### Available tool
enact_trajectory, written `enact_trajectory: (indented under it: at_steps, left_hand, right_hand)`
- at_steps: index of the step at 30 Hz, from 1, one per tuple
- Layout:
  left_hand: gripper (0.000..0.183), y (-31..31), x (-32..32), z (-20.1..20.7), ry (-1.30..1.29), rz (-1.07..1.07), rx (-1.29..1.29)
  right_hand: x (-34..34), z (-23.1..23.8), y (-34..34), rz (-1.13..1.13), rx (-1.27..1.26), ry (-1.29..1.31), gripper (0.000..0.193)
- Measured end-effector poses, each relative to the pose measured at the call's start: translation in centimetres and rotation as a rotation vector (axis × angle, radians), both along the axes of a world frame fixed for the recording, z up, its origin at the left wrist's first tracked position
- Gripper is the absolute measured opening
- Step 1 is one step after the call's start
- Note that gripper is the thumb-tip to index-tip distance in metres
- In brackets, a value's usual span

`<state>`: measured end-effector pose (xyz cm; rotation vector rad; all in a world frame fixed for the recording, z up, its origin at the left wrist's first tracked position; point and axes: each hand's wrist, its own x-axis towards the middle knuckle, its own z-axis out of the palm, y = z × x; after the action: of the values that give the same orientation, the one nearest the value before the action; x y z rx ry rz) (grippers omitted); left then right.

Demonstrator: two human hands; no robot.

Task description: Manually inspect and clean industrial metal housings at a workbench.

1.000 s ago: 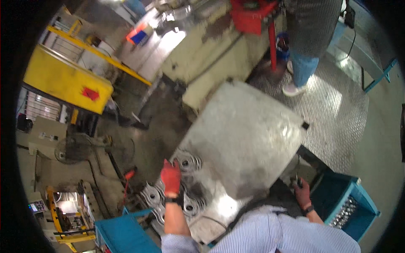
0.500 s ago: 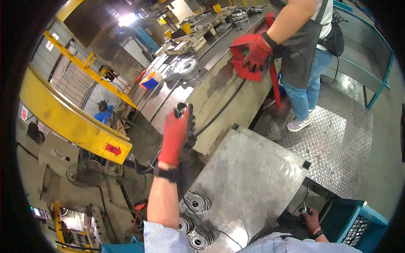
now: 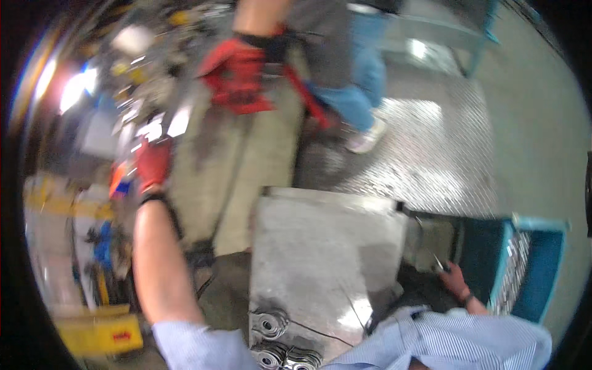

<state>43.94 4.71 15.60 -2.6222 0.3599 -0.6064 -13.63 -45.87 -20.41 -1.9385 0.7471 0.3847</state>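
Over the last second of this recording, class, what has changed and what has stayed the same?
The left hand, in a red glove, rose from the round metal parts on the steel table and reached out forward-left. The right hand stayed low beside the teal bin. A co-worker's red-gloved hand came into view.
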Motion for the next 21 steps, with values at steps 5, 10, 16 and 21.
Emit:
enact_trajectory:
  at_steps: [5,10,16,21]
  left_hand:
    - [0.047,2.3,3.7,-3.6,-0.003,0.181,-0.078]
    - [0.063,5.5,5.9,-4.3,-0.663,-0.214,0.712]
    - [0.057,3.6,4.3,-5.7,-0.143,-0.248,0.212]
    - [0.064,7.2,-1.3,-3.9,0.084,-0.271,-0.025]
  right_hand:
    - [-1.4,0.6,-0.9,-0.067,-0.023,0.022,0.032]
    - [-2.3,0.8,-1.3,-0.078,-0.015,0.053,0.031]
    - [-3.0,1.9,-1.2,-0.111,-0.036,0.028,0.036]
    - [-1.3,0.3,-0.9,-0.111,0.085,-0.034,0.032]
